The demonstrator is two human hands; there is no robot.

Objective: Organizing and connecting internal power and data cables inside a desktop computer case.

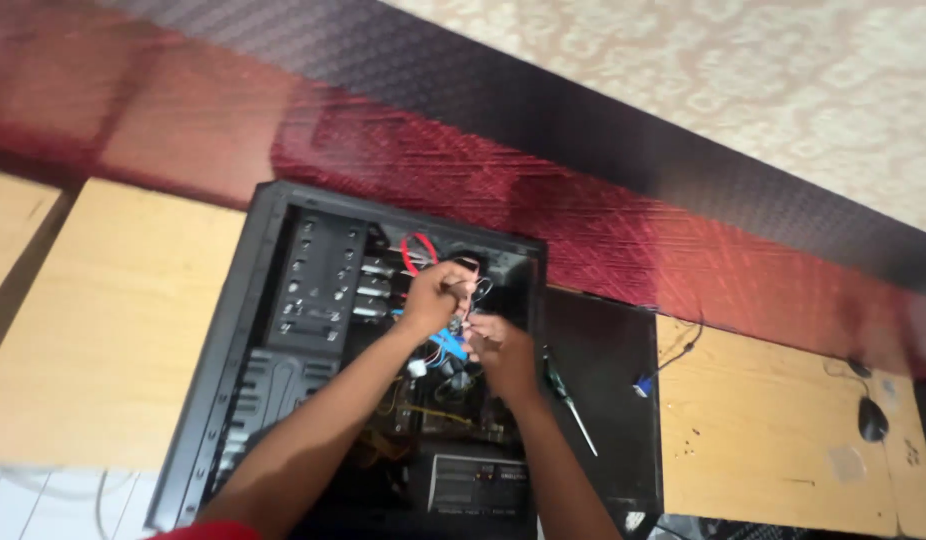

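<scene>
Black computer case point(283, 300) lying open | red cable point(415, 252) and blue part point(449, 345) inside it | black side panel point(608, 400) beside it | green-handled screwdriver point(561, 385) | pale wood table point(103, 320) | dark red woven-pattern mat point(603, 220) | cream patterned floor point(733, 70) | black mouse point(872, 418) | red sleeve point(208, 531)

One open computer case point(283, 330), one screwdriver point(568, 398), one mouse point(872, 418), two hands at work

My wooden desk point(103, 330) carries the open computer case point(283, 330) at frame centre, a screwdriver point(568, 405) on its removed black panel point(608, 400), and a mouse point(871, 418) far right.
</scene>
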